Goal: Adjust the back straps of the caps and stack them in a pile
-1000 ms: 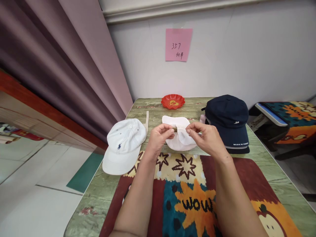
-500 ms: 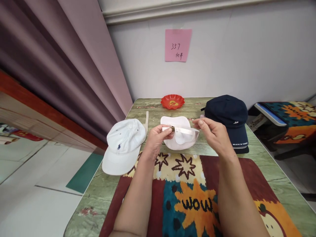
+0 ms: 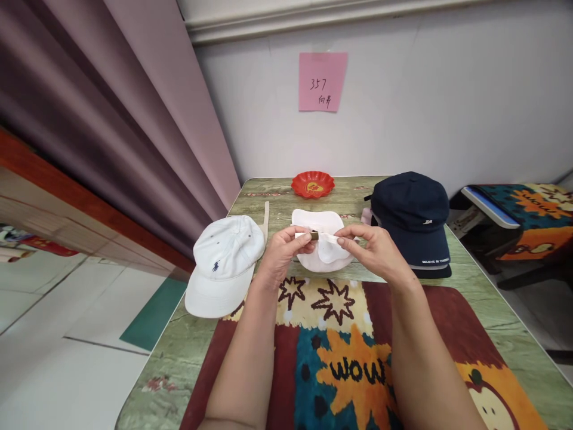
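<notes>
A pale pinkish-white cap [image 3: 313, 261] lies upturned at the middle of the table, its brim towards the wall. Across its near opening runs a white back strap [image 3: 327, 237] with a dull brass-coloured buckle [image 3: 314, 236]. Thumb and fingers of my left hand [image 3: 283, 249] pinch the strap at the buckle's left side. My right hand [image 3: 371, 246] is closed in a pinch on the same strap, just right of the buckle. To the left of my hands sits a white cap [image 3: 228, 248] with a small dark-blue logo.
Dark navy caps [image 3: 409, 203] are stacked on the right. A red scalloped dish [image 3: 313, 184] stands near the wall. A patterned mat [image 3: 340, 358] covers the near part of the table [image 3: 152, 364]. A purple curtain [image 3: 147, 107] hangs at the left.
My right hand has moved left and down from the cap's right edge and taken hold of the strap beside the buckle. My left hand has hardly moved.
</notes>
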`<state>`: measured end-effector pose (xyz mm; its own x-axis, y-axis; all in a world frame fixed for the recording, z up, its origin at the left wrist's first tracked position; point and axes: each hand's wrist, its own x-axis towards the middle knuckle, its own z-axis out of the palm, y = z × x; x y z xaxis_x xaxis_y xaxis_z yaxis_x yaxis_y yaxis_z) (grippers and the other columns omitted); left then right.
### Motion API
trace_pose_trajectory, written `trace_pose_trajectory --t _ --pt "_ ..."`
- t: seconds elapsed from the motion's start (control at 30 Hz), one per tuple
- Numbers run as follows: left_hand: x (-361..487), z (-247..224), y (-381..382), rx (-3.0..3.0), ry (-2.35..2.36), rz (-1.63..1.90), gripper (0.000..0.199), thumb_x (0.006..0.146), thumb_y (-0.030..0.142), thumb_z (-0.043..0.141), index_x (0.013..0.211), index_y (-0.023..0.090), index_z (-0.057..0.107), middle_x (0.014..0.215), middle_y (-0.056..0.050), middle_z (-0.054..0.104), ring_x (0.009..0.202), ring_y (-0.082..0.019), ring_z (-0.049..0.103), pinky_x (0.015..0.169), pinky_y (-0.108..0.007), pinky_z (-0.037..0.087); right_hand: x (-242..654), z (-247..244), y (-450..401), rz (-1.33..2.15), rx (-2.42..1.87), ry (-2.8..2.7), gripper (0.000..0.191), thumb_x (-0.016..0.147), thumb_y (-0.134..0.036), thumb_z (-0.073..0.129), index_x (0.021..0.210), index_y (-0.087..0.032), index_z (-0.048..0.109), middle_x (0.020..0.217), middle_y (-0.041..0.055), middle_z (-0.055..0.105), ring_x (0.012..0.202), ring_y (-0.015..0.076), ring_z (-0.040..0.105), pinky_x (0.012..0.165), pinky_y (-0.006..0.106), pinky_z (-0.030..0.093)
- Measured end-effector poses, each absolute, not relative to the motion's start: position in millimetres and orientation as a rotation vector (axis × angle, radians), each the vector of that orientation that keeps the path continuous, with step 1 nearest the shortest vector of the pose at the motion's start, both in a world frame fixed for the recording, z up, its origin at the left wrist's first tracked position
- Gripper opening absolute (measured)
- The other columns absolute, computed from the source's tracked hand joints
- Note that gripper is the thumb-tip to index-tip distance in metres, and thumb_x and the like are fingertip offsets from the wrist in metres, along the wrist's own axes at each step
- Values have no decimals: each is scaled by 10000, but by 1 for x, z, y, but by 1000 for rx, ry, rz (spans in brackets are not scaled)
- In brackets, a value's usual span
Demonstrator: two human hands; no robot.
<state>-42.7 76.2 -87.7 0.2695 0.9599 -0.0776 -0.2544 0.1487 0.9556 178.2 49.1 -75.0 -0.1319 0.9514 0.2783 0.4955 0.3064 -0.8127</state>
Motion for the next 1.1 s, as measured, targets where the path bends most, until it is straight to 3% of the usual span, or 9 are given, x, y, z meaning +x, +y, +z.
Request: trace_pose_trajectory --t 0.3,0.5,0.9,1.1 --pt "-39 -94 76 1064 851 1009 313 709 366 864 908 156 746 758 -41 730 681 -140 677 746 -281 544 173 -71 48 627 -1329 -1806 197 871 -296 615 889 -207 790 896 23 794 661 166 649 599 268 425" --pt "-39 -96 77 1081 862 1017 288 710 360 862 872 153 746 746 -45 729 677 -138 673 738 -272 542 169 -73 49 638 -1288 -1782 181 882 -297 628 910 -219 789 961 37 800 877 224 721 754 295 492" --pt "-38 -90 75 1200 923 1026 219 727 342 831 825 161 754 745 -32 699 691 -133 631 705 -258 501 169 -75 51 744 -1275 -1789 221 863 -370 709 1021 -235 785 1068 46 790 995 247 724 881 334 511" --pt "-36 -84 73 1481 1029 1047 184 765 344 766 814 170 730 848 -48 709 776 -174 634 735 -290 495 163 -79 53 695 -1226 -1822 167 899 -304 650 951 -241 796 967 34 799 877 222 725 777 307 497"
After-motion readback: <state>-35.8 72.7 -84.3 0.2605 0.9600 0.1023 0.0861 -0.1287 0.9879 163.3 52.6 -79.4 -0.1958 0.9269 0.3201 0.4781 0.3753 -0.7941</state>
